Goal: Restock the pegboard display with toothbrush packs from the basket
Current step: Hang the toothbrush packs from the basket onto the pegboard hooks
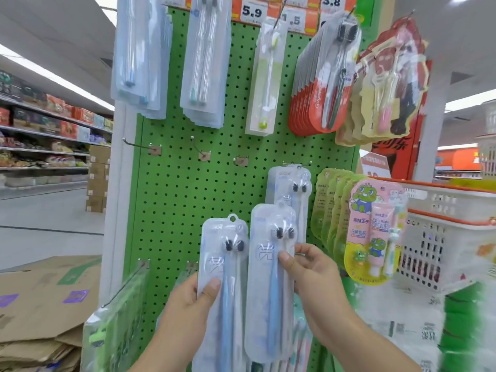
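Observation:
A green pegboard (177, 200) fills the middle of the head view. My left hand (188, 304) grips a clear toothbrush pack (222, 264) with blue and white brushes, held upright in front of the board. My right hand (311, 275) pinches a second matching pack (271, 264) just to the right, its top below a hook. One more of the same packs (292, 183) hangs on that hook (298, 164) behind it. Three bare hooks (139, 146) stand in the row to the left. The white basket with an orange rim (440, 210) is at the right.
Other toothbrush packs hang along the top row, red ones (322, 84) at the right. Green and pink children's packs (373, 229) hang between board and basket. Flattened cardboard (45, 299) lies at lower left. A long hook with green packs (115, 318) juts out at bottom left.

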